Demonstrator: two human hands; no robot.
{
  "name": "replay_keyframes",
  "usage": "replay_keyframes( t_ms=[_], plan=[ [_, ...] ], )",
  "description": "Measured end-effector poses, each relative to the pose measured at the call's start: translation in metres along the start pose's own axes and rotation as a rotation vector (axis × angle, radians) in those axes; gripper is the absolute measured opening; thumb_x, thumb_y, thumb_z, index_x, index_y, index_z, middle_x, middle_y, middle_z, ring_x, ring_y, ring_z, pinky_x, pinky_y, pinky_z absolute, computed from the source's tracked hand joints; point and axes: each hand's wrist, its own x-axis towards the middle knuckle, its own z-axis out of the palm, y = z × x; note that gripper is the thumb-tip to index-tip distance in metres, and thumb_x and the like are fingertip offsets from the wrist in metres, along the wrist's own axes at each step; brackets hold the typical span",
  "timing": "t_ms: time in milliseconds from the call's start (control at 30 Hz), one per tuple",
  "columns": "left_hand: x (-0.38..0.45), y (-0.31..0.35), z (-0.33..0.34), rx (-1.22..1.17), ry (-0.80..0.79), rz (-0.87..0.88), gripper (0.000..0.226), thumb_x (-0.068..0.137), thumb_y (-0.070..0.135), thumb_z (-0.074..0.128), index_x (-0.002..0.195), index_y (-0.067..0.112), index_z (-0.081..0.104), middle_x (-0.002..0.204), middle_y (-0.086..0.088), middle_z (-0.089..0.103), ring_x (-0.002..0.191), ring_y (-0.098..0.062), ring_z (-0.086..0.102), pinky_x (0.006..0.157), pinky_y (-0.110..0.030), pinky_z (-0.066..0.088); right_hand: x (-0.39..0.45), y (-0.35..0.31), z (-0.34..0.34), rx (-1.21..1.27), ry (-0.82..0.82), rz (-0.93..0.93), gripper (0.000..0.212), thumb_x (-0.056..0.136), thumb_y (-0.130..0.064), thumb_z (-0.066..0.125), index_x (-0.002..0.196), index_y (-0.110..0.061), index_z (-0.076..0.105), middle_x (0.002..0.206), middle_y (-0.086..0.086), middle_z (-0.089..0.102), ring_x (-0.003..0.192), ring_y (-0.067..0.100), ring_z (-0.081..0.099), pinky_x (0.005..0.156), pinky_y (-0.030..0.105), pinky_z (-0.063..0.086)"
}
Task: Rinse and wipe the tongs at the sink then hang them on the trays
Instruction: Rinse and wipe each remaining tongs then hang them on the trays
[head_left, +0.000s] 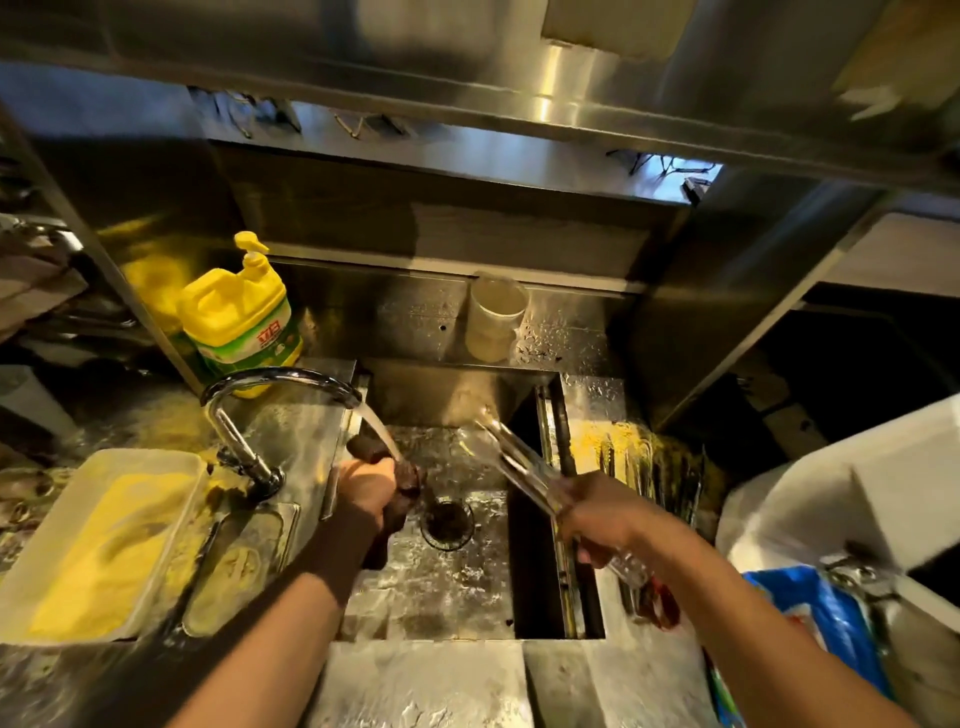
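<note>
We hold the tongs (524, 467) in our right hand (602, 525) above the sink (447, 582), at about 3 o'clock from the drain (448, 522). The fingers are curled round the handle end, and the blurred tips point up toward 11 o'clock. We cannot tell whether the two blades are pressed together. The tongs sit just beside the water stream (379, 428), not under it. We judge that this keeps them ready over the basin while the cloth is wetted first.

Our left hand (366, 496) grips a dark cloth (402, 480) at 10 o'clock from the drain. The fingers are wrapped tight round it, with bunched ends showing above and below the fist. The faucet (275, 384) arches in from 9 o'clock, and its stream lands on the cloth at the top of the fist. We judge the cloth is held there to soak it for wiping.

Both forearms reach forward from 6 o'clock and converge on the basin. The left wrist is roughly straight; the right wrist is turned so that the tongs angle inward over the sink.

A yellow soap jug (241, 322) stands at 11 o'clock behind the faucet. A white tub (104, 540) holding yellow contents sits at 8 o'clock on the counter. No trays for hanging can be identified here. The rinse and wipe are not yet finished.
</note>
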Motion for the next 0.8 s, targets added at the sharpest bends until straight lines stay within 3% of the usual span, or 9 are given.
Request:
replay_keyframes(
  t_ms=[67,100,200,300,467,600,667,733,800],
  plan=[
    [-0.008,-0.013,0.000,0.074,-0.104,-0.023,0.004,0.092,0.011,0.060,0.093,0.007,0.061,0.094,-0.016,0.063,0.072,-0.029,0.065,0.056,-0.024,0.050,-0.001,0.003,0.002,-0.220,0.175,-0.054,0.056,0.085,-0.010,0.060,0.139,-0.023,0.049,0.095,0.007,0.066,0.067,0.016,0.066,0.055,0.028,0.057],
    [-0.011,-0.019,0.001,0.117,-0.144,-0.026,0.013,0.092,0.012,0.061,0.102,0.005,0.060,0.098,-0.017,0.062,0.080,-0.031,0.064,0.062,-0.029,0.050,-0.002,0.004,0.005,-0.374,0.258,-0.078,0.058,0.085,-0.015,0.059,0.140,-0.029,0.047,0.098,0.005,0.067,0.076,0.018,0.067,0.063,0.032,0.059],
    [-0.021,-0.034,0.003,0.243,-0.254,0.047,0.016,0.089,0.010,0.060,0.103,0.003,0.062,0.089,-0.015,0.066,0.079,-0.031,0.063,0.059,-0.026,0.043,-0.011,0.012,0.015,-0.610,0.455,-0.044,0.065,0.083,-0.020,0.059,0.144,-0.032,0.041,0.102,0.002,0.065,0.088,0.021,0.065,0.069,0.033,0.054],
    [-0.034,-0.034,0.012,0.321,-0.337,0.138,0.008,0.089,0.008,0.062,0.098,0.009,0.062,0.080,-0.004,0.062,0.081,-0.024,0.059,0.059,-0.025,0.037,-0.024,0.024,0.018,-0.525,0.485,-0.012,0.066,0.082,-0.020,0.058,0.145,-0.031,0.041,0.109,0.006,0.067,0.094,0.025,0.066,0.069,0.031,0.050],
    [-0.073,-0.020,0.043,0.280,-0.495,0.207,0.005,0.091,0.013,0.064,0.089,0.017,0.063,0.078,-0.005,0.066,0.074,-0.023,0.063,0.066,-0.021,0.049,-0.059,0.057,0.013,-0.351,0.552,0.014,0.078,0.080,-0.019,0.057,0.151,-0.038,0.031,0.114,0.009,0.070,0.094,0.024,0.069,0.082,0.036,0.056],
    [-0.118,-0.015,0.078,0.231,-0.641,0.186,0.003,0.091,0.020,0.063,0.090,0.022,0.063,0.095,-0.015,0.071,0.087,-0.033,0.068,0.077,-0.043,0.054,-0.095,0.099,0.004,-0.163,0.603,-0.015,0.068,0.078,-0.026,0.057,0.141,-0.044,0.043,0.103,0.003,0.072,0.094,0.024,0.069,0.074,0.031,0.052],
    [-0.138,-0.015,0.093,0.234,-0.677,0.208,0.004,0.091,0.021,0.063,0.088,0.023,0.064,0.099,-0.015,0.072,0.092,-0.034,0.070,0.085,-0.049,0.056,-0.112,0.114,-0.001,-0.120,0.627,-0.058,0.055,0.076,-0.028,0.056,0.123,-0.054,0.049,0.094,-0.002,0.071,0.093,0.025,0.067,0.069,0.029,0.044],
    [-0.175,-0.018,0.113,0.239,-0.719,0.223,0.002,0.090,0.021,0.065,0.089,0.023,0.065,0.098,-0.014,0.073,0.091,-0.034,0.071,0.083,-0.051,0.059,-0.138,0.139,-0.009,-0.047,0.657,-0.096,0.050,0.071,-0.030,0.051,0.110,-0.060,0.048,0.077,-0.011,0.063,0.078,0.018,0.064,0.064,0.028,0.041],
    [-0.214,-0.027,0.130,0.235,-0.772,0.215,0.004,0.090,0.021,0.065,0.092,0.019,0.067,0.092,-0.016,0.076,0.079,-0.034,0.074,0.070,-0.049,0.062,-0.164,0.168,-0.016,0.031,0.686,-0.104,0.059,0.065,-0.030,0.048,0.116,-0.061,0.043,0.063,-0.008,0.058,0.056,0.004,0.056,0.055,0.026,0.041]
  ],
)
